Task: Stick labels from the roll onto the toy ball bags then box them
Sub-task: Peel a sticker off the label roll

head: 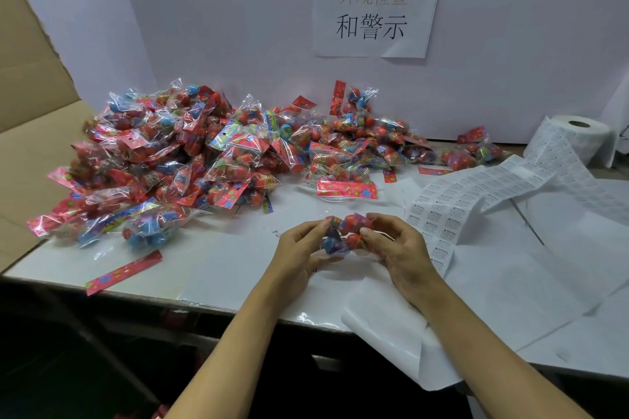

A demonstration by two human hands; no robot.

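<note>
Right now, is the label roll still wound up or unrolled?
Partly unrolled. The label roll stands at the table's far right, and its label strip trails loose across the table toward the hands.

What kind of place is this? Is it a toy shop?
More likely a packing or inspection bench in a small factory. A heap of toy ball bags covers the table, a label roll trails across it, and a cardboard box waits alongside.

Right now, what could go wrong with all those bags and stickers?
The long white label strip trails off the roll and lies under the right hand, so an arm could snag or crease it. The heaped pile of clear toy ball bags reaches the table's left edge; a nudge might tip some off.
</note>
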